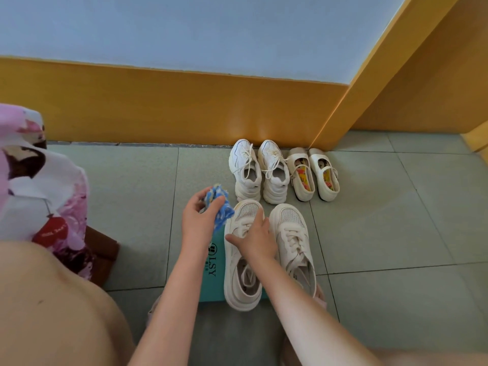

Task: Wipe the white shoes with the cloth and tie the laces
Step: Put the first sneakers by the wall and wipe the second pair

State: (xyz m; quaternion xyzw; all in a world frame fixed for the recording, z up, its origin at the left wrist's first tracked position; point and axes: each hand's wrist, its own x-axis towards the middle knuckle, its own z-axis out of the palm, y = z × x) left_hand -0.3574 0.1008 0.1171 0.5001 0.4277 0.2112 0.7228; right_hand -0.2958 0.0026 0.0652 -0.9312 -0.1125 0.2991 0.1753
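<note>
Left hand [196,220] grips cloth [219,204] — right hand [254,237] on shoe [241,260]

Bright, even daylight fills the frame, with a soft sheen on the orange skirting [253,120], faint shadows, wide-angle curving at the edges, and a blurred near leg [52,299] at lower left.

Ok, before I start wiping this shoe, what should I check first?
1. Cloth in grip: ok, left hand holds the blue cloth.
2. Shoe steadied: ok, right hand rests on the near left shoe.
3. Cloth touching shoe: cannot tell, it sits at the toe's edge.
4. Laces tied on the near right shoe: cannot tell.
5. Shoe's base: ok, it lies on the teal box.
</note>
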